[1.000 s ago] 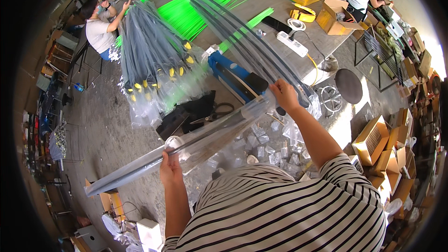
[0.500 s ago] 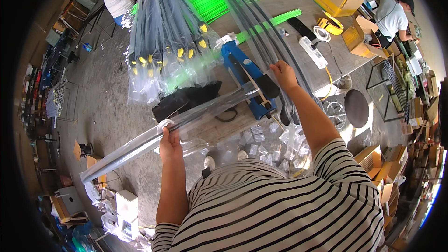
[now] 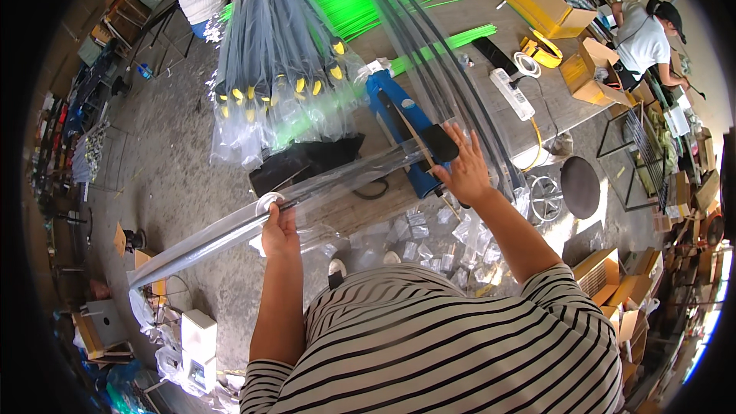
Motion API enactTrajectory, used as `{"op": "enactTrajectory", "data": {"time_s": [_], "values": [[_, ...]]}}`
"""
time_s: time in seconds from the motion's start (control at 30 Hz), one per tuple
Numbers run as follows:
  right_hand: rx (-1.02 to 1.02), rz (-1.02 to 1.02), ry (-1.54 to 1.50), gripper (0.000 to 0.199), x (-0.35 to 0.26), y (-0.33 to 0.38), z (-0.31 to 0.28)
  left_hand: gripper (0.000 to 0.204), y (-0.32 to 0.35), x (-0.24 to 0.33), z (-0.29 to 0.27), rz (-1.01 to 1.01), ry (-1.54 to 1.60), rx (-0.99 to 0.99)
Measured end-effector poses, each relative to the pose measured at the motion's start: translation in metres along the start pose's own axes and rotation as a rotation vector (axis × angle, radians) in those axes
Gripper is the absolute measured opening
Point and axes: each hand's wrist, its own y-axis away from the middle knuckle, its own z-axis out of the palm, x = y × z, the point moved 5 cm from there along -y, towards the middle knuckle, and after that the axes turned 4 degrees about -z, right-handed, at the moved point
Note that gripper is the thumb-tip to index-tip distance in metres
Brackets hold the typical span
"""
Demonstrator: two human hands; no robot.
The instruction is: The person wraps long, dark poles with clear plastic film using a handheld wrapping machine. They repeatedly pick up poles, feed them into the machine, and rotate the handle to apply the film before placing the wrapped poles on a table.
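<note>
Clear plastic sleeve point(image 3: 230, 231), dark rod point(image 3: 310, 196) inserted: pinched in left hand point(image 3: 281, 234), end across blue bar sealer point(image 3: 414, 113); seam not visible. Right hand point(image 3: 466, 172): spread, grasping nothing, at sealer. Filled bags point(image 3: 280, 46): heaped on table point(image 3: 563, 109).

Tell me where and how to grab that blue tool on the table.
Probably grip the blue tool by its rounded black pad, palm down, from above and the right: it is broad, toward the near end, with the open right hand close beside it.

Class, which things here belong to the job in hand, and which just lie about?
Apparently in use: clear plastic sleeve, gripped by the left hand; blue machine, at the sleeve's end.

Seemingly lying about: power strip; round stool; cardboard box.
</note>
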Motion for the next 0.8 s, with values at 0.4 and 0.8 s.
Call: {"op": "enactTrajectory", "data": {"time_s": [0.4,0.8], "values": [[-0.297,-0.002,0.051,0.073,-0.024,-0.001,0.018,0.013,-0.001,-0.006,0.004,0.011,0.008,-0.083],[-0.164,-0.017,-0.049,0.072,-0.026,-0.007,0.015,0.015,0.005,-0.013,0.002,-0.014,0.050,-0.042]]}}
